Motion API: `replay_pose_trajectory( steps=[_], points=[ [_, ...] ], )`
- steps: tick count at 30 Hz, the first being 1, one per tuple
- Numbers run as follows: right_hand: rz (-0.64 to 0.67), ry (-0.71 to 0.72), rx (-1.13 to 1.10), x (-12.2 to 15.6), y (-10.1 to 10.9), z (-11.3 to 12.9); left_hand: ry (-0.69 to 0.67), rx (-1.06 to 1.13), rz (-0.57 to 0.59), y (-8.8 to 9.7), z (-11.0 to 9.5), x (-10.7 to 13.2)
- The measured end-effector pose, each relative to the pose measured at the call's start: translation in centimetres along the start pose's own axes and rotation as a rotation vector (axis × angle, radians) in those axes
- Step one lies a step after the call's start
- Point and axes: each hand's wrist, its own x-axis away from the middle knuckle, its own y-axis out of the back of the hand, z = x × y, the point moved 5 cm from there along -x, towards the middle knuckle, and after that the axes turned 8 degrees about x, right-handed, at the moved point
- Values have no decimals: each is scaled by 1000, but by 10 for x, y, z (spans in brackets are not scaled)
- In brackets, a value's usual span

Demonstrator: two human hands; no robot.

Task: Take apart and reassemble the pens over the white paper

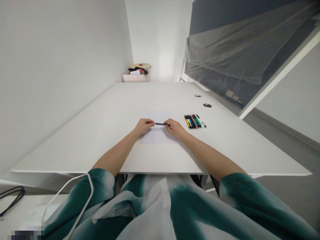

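White desk (100, 133), centre: your left hand (144, 126) and right hand (175, 128) each pinch one end of a dark pen (160, 124), steadying it level over the paper (156, 136), markers (194, 121) ready toward the right edge.

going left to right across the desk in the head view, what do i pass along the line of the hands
left hand → black pen, held at each end by a hand → right hand → row of coloured markers
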Motion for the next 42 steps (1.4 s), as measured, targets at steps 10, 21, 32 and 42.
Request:
replay_pose_trajectory(
  steps=[10, 21, 32, 42],
  points=[
    [35, -47, -25, 1, 2, 2, 12, 44, 21, -3, 5, -1],
    [31, -67, -4, 0, -1, -3, 20, 158, 88, -7, 5, 1],
    [9, -4, 45, 1, 1, -1, -14, 142, 52, -6, 4, 0],
    [99, -39, 123, 2, 4, 7, -28, 114, 59, -8, 1, 2]
  ],
)
